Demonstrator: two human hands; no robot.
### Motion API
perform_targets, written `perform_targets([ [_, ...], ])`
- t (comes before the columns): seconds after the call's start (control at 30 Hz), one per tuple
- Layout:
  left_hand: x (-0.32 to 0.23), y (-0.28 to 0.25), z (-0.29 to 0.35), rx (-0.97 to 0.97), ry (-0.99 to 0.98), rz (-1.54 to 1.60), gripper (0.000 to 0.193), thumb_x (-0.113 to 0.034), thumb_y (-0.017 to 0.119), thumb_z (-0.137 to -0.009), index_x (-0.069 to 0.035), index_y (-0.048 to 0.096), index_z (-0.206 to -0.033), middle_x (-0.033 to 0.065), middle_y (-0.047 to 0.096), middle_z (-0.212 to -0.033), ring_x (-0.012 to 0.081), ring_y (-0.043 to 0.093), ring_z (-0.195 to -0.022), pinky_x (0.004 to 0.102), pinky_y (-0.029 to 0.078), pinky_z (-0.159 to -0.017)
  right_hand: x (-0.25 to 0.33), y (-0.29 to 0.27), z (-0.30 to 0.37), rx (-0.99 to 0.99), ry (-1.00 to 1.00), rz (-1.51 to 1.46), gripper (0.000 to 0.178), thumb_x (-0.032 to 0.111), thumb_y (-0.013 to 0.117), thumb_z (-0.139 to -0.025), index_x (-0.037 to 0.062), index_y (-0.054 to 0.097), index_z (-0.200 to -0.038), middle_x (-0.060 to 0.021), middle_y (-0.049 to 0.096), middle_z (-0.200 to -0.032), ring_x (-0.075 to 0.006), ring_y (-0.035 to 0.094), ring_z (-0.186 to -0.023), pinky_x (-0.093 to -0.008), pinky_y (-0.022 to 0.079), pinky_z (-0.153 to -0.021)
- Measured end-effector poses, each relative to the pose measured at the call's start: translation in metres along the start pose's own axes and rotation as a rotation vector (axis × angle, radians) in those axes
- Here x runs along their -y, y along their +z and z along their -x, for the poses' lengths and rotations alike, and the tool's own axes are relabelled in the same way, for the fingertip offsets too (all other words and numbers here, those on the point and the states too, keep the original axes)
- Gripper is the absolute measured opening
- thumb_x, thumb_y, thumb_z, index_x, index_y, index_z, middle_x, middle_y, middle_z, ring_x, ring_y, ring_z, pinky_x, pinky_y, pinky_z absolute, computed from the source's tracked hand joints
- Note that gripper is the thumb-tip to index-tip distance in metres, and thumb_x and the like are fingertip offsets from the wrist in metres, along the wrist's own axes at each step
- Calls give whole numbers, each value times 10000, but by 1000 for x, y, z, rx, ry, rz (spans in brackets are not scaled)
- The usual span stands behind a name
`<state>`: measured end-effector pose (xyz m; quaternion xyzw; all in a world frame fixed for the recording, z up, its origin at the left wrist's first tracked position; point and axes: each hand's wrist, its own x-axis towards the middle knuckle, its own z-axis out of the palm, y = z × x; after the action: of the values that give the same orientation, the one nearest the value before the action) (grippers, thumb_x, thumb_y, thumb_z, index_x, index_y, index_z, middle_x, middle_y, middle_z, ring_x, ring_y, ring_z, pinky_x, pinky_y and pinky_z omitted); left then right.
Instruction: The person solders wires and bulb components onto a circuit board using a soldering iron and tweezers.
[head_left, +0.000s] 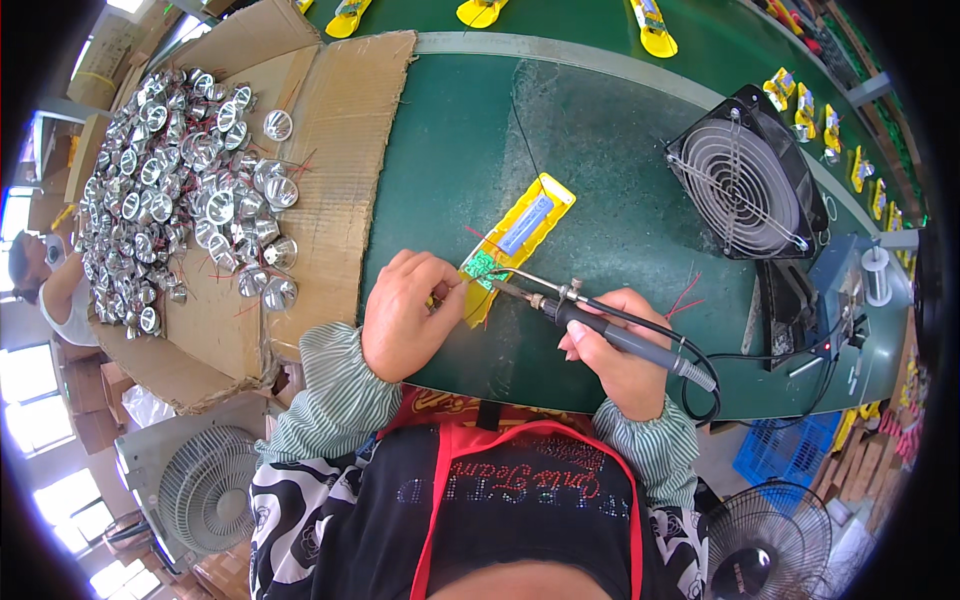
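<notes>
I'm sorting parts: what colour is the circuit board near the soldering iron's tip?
The circuit board is green; the head view shows it.

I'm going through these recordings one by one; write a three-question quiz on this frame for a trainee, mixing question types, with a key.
1. Multiple choice: Which hand holds the soldering iron? a) left b) right c) both
2. True or false: The cardboard box with the silver reflectors is to the left of the black square-framed fan.
3. Fill in the blank: The green circuit board lies on an open casing whose colour is ____.

Key:
1. b, the right hand
2. True
3. Yellow
</notes>
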<state>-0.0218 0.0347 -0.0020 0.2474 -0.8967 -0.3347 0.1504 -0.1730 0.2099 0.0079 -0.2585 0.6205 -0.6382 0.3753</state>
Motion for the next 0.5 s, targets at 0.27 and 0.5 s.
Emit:
perform_targets([
  [0.27,1,0,1,-2,16,5,70,-31,620,-729,-9,555,-737,92,537,-680,251,502,-666,352,398,-586,11,-9,6,-73,14,-35,153,-19,605,-792,-56,520,-913,-131,638,-754,-137,632,-655,-242,530,-567],
  [0.5,-2,0,1,2,11,-14,72,-33,621,-736,-7,555,-754,90,547,-693,248,516,-680,349,413,-604,8,-6,9,-56,33,-40,151,-16,613,-790,-52,531,-910,-123,644,-751,-127,628,-646,-239,521,-564],
])
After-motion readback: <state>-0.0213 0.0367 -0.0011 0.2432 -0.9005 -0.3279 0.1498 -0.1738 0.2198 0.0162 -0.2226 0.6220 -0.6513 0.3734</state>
